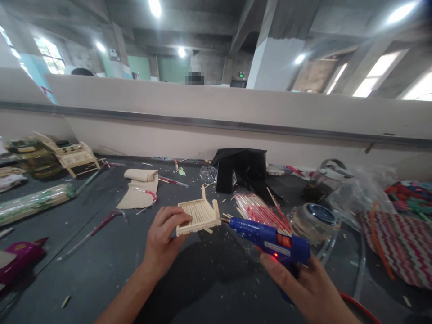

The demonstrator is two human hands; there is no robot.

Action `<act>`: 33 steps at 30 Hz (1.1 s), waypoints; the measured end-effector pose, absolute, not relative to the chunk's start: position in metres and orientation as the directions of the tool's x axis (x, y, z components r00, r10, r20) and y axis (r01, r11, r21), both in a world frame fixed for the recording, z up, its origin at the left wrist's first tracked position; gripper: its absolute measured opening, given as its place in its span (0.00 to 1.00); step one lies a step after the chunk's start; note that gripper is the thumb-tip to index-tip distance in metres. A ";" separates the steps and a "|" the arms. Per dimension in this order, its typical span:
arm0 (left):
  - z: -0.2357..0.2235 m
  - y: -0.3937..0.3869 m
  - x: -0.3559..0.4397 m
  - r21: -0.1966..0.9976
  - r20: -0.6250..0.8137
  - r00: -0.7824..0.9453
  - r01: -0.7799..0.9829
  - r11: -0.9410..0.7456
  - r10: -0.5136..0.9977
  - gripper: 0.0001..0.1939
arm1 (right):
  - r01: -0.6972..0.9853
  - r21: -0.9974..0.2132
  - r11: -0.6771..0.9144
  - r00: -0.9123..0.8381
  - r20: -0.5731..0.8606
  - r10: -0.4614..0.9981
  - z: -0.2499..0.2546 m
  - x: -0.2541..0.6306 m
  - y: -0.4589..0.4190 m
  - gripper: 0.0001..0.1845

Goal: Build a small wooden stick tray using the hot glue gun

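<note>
My left hand [167, 236] grips the left side of a small wooden stick frame [199, 215], thumb on top, above the dark table. The frame has a slatted base, a low rim and short upright sticks at its far and right sides. In my right hand [297, 281] is a blue hot glue gun [266, 234], its red light lit. Its nozzle points left, at or very close to the frame's right corner; whether it touches I cannot tell. Behind the gun lies a clear packet of sticks [261, 209] with red marks.
A finished-looking stick bench [79, 157] stands far left near a large jar [38, 157]. A magenta tool [20, 261] lies at left. Brown paper [138, 189], a black box-like object [239, 168], a glass jar [313, 220] and a striped cloth [400, 247] surround the work. A low partition [202, 105] runs behind.
</note>
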State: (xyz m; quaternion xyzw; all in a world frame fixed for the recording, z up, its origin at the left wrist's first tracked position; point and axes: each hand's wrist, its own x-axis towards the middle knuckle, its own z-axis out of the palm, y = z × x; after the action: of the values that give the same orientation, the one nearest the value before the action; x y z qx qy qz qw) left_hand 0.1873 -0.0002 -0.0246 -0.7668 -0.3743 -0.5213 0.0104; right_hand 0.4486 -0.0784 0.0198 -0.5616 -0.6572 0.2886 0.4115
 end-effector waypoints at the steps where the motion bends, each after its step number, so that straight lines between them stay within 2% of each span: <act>1: -0.024 -0.001 0.187 0.379 0.805 0.177 0.581 -0.720 0.566 0.06 | 0.490 -0.855 0.169 0.003 0.195 0.981 0.022 0.448 -0.080 0.17; 5: -0.024 -0.001 0.188 0.406 0.796 0.187 0.541 -0.737 0.576 0.07 | 0.388 -0.921 0.035 0.145 0.099 0.984 0.027 0.443 -0.085 0.20; 7: -0.024 -0.001 0.187 0.437 0.785 0.184 0.512 -0.740 0.591 0.07 | 0.346 -0.938 0.001 0.156 0.059 0.986 0.028 0.442 -0.086 0.20; 15: -0.025 -0.003 0.188 0.566 0.729 0.166 0.400 -0.721 0.664 0.06 | 0.326 -0.945 0.005 0.051 0.022 0.998 0.033 0.450 -0.084 0.21; 28: -0.024 -0.004 0.192 0.685 0.664 0.152 0.268 -0.677 0.732 0.04 | 0.255 -0.967 0.010 -0.069 -0.007 0.998 0.040 0.449 -0.084 0.25; 33: -0.026 -0.003 0.191 0.692 0.667 0.158 0.231 -0.684 0.728 0.04 | 0.226 -0.974 0.009 -0.074 -0.008 0.997 0.040 0.447 -0.084 0.22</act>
State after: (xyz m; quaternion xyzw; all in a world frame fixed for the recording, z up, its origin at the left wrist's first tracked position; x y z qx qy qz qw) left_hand 0.1914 -0.0030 -0.0261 -0.7279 -0.3297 -0.5587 -0.2224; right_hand 0.4472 -0.0844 0.0402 -0.5347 -0.5722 0.4577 0.4210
